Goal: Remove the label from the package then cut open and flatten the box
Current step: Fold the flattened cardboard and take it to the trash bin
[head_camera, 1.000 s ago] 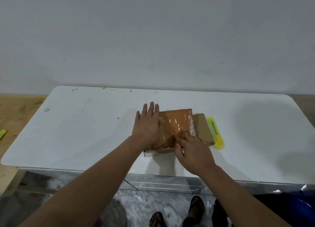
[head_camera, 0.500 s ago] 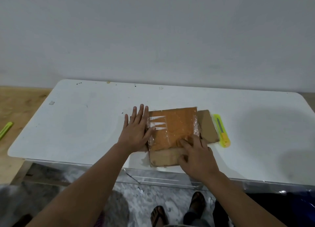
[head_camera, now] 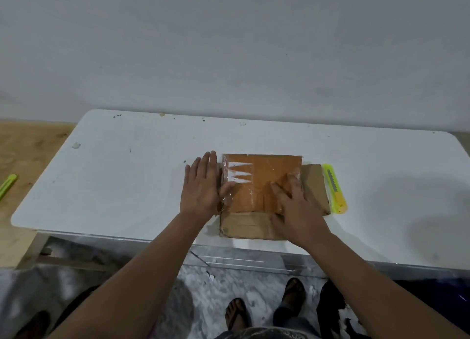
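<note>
Left hand (head_camera: pixel 201 186): palm down, fingers straight and held together, lying flat against the left edge of the box (head_camera: pixel 264 186); thumb reaches onto the shiny tape at the box's left margin. Nothing pinched or gripped.

Right hand (head_camera: pixel 296 206): palm down, fingers spread and straight, pressing on the right-hand part of the box top; heel of the hand sits over the near right corner, where the plain cardboard flap begins. No curl round anything.

Box: lies flat on the white table (head_camera: pixel 127 173), near its front edge, roughly at centre. Central panel orange-brown under clear glossy tape. Plain brown flap (head_camera: pixel 246 226) lies open toward the person, reaching almost to the table edge. A second plain flap (head_camera: pixel 315 186) lies open to the right.

Label remnants (head_camera: pixel 240 173): white torn strips, pointed, on the upper left of the taped panel, just beside the left thumb. Print on them too small to read.

Yellow-green utility knife (head_camera: pixel 334 188): lies on the table just beside the right flap, touching or nearly touching its edge, cannot tell which; long axis runs away from the person. Neither hand is on it.

Surroundings: plain grey wall (head_camera: pixel 229 46) behind the table. Wooden surface (head_camera: pixel 23 147) to the left with a green object (head_camera: pixel 7 186) partly cut off by the frame edge. Below the table, the person's feet in dark sandals (head_camera: pixel 239 313) on a marbled floor
</note>
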Available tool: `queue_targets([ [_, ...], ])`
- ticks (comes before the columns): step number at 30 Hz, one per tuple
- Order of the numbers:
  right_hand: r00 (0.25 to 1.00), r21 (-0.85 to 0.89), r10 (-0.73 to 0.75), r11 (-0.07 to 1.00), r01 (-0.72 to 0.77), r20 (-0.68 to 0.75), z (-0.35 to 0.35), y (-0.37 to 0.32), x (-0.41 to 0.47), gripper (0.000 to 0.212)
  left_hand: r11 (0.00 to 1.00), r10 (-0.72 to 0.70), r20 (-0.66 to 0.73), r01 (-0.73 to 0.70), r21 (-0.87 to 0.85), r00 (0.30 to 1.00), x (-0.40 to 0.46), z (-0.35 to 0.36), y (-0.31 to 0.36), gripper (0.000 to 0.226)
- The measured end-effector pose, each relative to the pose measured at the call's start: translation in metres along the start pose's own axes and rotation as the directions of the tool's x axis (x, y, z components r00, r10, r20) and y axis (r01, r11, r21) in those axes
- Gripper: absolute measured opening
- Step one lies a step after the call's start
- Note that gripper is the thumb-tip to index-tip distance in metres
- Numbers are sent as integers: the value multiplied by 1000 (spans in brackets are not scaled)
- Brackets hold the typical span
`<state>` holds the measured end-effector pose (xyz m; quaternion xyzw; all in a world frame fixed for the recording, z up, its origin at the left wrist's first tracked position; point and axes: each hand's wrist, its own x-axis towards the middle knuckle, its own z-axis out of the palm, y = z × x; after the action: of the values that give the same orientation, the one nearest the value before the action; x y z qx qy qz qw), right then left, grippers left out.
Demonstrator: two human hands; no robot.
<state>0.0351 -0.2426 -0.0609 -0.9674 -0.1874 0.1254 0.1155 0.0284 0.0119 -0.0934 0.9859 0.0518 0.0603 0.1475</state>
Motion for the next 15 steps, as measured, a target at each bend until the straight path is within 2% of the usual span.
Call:
queue_targets([
  [3, 999, -91, 14, 996, -10, 40, -10, 1, 7, 86, 990, 59, 94, -45, -136, 994, -12, 6, 0, 96],
  [6, 997, -162, 29, 987, -17, 75, -16, 1, 18, 94, 983, 169, 164, -155, -97, 972, -21, 5, -6, 104],
  [9, 998, -316, 19, 949, 0, 59, -22, 0, 32, 99, 982, 172, 186, -153, -113, 967, -22, 2, -7, 116],
  [13, 994, -450, -97, 891, 68, -43, -44, 2, 53, 81, 988, 145, 218, -130, -84, 965, -20, 5, -8, 132],
  [15, 995, -446, -94, 892, 77, -15, -50, 5, 62, 79, 989, 134, 238, -115, -94, 962, -19, 6, -9, 137],
])
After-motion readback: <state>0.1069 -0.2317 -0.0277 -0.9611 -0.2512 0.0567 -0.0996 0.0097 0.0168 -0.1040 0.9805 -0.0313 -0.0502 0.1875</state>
